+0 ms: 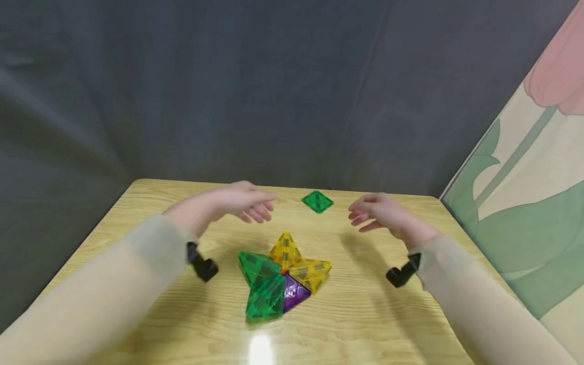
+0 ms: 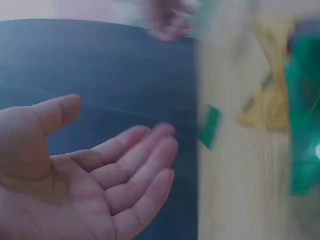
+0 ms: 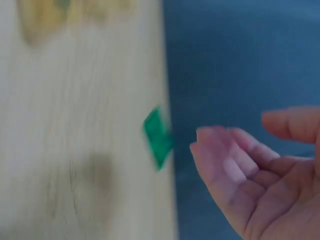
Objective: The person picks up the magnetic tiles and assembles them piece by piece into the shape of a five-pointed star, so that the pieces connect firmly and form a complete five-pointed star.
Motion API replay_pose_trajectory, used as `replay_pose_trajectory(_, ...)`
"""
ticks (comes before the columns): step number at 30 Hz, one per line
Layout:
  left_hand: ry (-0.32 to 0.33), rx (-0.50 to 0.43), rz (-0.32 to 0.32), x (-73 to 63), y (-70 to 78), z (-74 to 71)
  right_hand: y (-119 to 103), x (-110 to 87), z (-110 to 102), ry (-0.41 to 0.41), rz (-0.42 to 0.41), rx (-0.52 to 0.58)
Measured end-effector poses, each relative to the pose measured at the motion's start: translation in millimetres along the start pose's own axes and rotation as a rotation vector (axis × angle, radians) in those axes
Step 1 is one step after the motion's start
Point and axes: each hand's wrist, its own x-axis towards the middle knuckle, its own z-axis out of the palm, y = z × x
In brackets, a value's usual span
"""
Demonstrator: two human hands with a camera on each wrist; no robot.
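Note:
Both hands hover above the wooden table with nothing in them. In the head view my left hand (image 1: 244, 201) is up on the left, fingers relaxed and palm in view in the left wrist view. My right hand (image 1: 378, 210) is up on the right, its fingers loosely bent. Between and beyond them a green diamond-shaped translucent tile (image 1: 318, 202) lies flat. Nearer to me sits a star-like cluster of translucent tiles: green pieces (image 1: 264, 284) at left, yellow pieces (image 1: 311, 274) at the back and right, and a purple triangle (image 1: 295, 292) in front.
The pale wooden table (image 1: 182, 329) ends at a dark curtain (image 1: 255, 91) behind it. At right hangs a light fabric (image 1: 538, 203) printed with a pink flower and green leaves. Each wrist carries a small black camera (image 1: 203, 263).

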Motion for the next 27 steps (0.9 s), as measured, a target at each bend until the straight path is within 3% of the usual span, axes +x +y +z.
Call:
replay_pose_trajectory(2, -0.002, 0.043, -0.063, 41.5, 11.5, 5.5, 7, 30.5, -6, 0.036, 0.074, -0.062)
replay_pose_trajectory(4, -0.006, 0.02, -0.098, 74.6, 15.2, 12.8, 17, 56.3, -6, 0.055, 0.134, -0.057)
replay_pose_trajectory(6, -0.013, -0.061, -0.116, 97.3, 12.6, 18.8, 29, 76.8, -2, 0.06, 0.182, -0.018)
replay_pose_trajectory(8, -0.024, -0.146, -0.123, 111.7, 5.4, 23.0, 40, 91.8, 6, 0.065, 0.2, 0.055)
replay_pose_trajectory(12, -0.015, -0.294, -0.164, 130.3, -9.5, 30.1, 54, 108.7, 19, 0.081, 0.182, 0.22)
replay_pose_trajectory(16, 0.0, -0.405, -0.164, 143.9, -17.4, 36.7, 57, 114.0, 24, 0.099, 0.127, 0.315)
replay_pose_trajectory(27, 0.069, -0.495, -0.136, 155.2, -24.2, 46.1, 52, 112.2, 30, 0.095, 0.12, 0.383)
